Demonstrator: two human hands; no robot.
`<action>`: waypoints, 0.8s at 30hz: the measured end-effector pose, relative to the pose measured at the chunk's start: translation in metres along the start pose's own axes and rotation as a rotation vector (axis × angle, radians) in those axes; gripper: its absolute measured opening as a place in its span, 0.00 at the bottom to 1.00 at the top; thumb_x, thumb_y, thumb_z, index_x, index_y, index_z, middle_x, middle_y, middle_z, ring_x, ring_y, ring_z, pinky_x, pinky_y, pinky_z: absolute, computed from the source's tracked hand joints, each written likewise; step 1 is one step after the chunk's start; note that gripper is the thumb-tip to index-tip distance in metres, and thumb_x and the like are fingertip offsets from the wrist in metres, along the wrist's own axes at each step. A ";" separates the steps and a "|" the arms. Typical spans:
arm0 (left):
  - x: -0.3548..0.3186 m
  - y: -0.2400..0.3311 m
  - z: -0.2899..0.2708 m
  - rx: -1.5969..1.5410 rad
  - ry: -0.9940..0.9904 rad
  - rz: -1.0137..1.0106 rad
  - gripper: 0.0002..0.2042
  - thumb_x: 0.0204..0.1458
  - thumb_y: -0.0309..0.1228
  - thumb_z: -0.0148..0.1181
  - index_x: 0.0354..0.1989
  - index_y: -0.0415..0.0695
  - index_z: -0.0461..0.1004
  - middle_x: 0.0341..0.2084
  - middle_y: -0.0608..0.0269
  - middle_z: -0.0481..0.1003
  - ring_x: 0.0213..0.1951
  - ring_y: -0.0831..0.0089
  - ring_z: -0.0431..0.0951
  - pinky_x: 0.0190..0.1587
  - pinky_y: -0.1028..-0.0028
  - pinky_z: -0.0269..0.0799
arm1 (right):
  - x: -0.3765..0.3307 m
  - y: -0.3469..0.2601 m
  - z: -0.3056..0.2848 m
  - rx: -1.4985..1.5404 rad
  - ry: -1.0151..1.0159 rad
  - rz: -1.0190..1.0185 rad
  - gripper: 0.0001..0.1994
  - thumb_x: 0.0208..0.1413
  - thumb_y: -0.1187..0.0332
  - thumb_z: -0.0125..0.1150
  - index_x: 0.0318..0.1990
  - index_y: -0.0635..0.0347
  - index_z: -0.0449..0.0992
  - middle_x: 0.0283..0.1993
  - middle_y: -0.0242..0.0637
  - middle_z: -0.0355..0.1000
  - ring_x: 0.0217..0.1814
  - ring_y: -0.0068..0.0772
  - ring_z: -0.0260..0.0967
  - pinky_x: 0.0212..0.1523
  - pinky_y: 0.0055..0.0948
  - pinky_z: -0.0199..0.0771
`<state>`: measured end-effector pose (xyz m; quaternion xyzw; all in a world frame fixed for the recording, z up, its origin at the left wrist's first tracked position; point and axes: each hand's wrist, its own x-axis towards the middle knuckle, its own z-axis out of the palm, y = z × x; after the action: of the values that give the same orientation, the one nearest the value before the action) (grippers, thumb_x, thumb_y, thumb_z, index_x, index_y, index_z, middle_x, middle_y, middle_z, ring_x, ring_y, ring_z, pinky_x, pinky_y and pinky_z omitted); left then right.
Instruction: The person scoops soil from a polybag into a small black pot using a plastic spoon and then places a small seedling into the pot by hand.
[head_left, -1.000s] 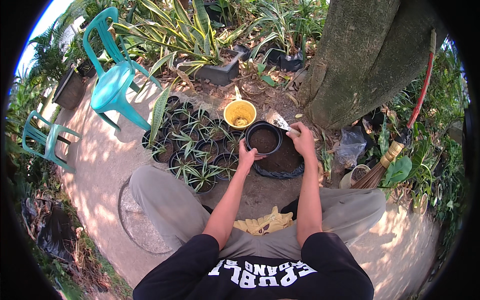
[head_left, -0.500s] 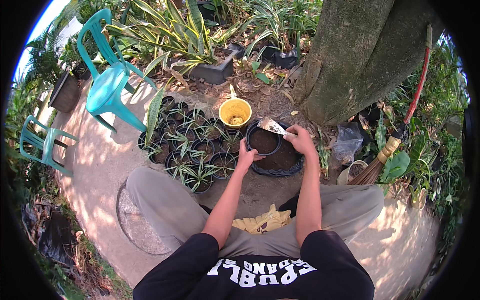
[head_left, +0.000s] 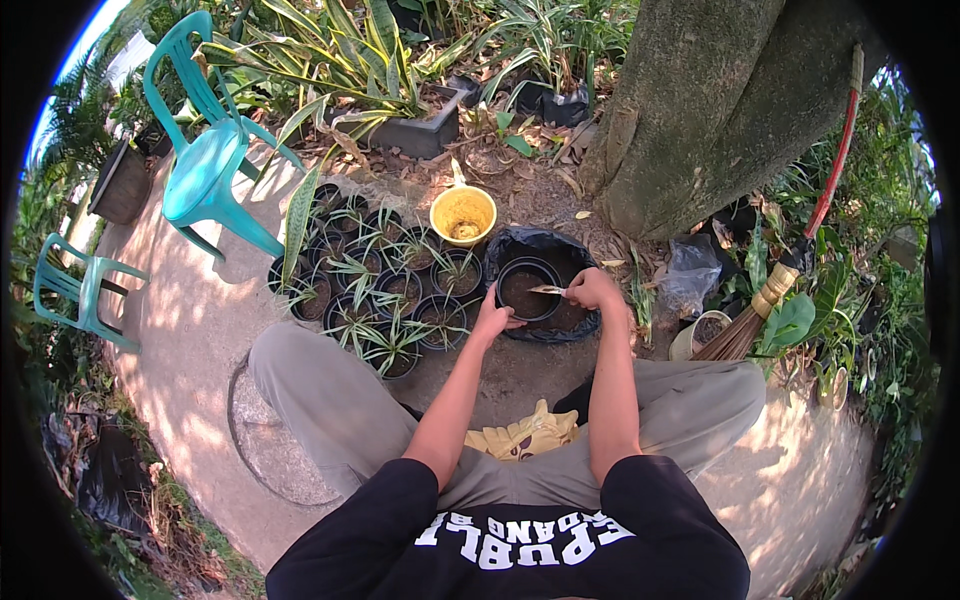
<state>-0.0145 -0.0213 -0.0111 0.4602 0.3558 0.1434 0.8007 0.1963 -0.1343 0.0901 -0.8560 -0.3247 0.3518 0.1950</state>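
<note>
A round black plant pot (head_left: 526, 292) with dark soil inside is held by its left wall in my left hand (head_left: 494, 316), fingers wrapped around the side. My right hand (head_left: 594, 290) grips the handle of a small trowel (head_left: 547, 289); its blade reaches over the pot's rim and lies at the soil. Under and behind the pot is a black plastic bag (head_left: 530, 240) with its mouth open and soil in it. To the left stand several small black pots with spiky seedlings (head_left: 397, 335), packed close together.
A yellow dipper (head_left: 463, 216) stands behind the pots. The tree trunk (head_left: 690, 120) rises at the far right, with a straw broom (head_left: 750, 320) and a clear plastic bag (head_left: 690, 275) near it. Green chairs (head_left: 208, 170) stand at left. Yellow gloves (head_left: 525, 432) lie between my legs.
The trowel, raised and tilted above the pot's rim before, is now lower, with its blade down inside the pot. The pot has shifted slightly nearer, showing more of the black bag behind it.
</note>
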 end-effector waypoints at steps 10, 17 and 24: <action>0.013 -0.046 -0.006 0.022 -0.021 -0.021 0.42 0.48 0.08 0.41 0.72 0.58 0.44 0.66 0.50 0.55 0.59 0.45 0.70 0.49 0.51 0.81 | -0.005 -0.030 0.039 -0.160 0.045 0.222 0.15 0.42 0.65 0.73 0.34 0.68 0.82 0.35 0.47 0.81 0.40 0.43 0.81 0.43 0.38 0.81; 0.028 -0.079 -0.018 -0.034 -0.036 0.007 0.43 0.48 0.07 0.41 0.71 0.62 0.43 0.67 0.53 0.52 0.64 0.46 0.62 0.51 0.45 0.78 | 0.000 -0.040 0.065 -0.230 0.071 0.203 0.18 0.44 0.70 0.69 0.45 0.66 0.80 0.50 0.54 0.77 0.55 0.52 0.75 0.54 0.41 0.78; 0.025 -0.085 -0.021 -0.006 0.004 -0.008 0.43 0.50 0.08 0.43 0.72 0.61 0.42 0.66 0.56 0.56 0.62 0.49 0.66 0.51 0.48 0.78 | 0.016 -0.034 0.095 -0.281 0.138 0.164 0.17 0.46 0.68 0.70 0.42 0.68 0.80 0.47 0.55 0.77 0.52 0.53 0.76 0.51 0.42 0.79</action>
<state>-0.0198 -0.0394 -0.1003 0.4560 0.3590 0.1420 0.8019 0.1208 -0.0890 0.0374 -0.9206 -0.2857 0.2580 0.0661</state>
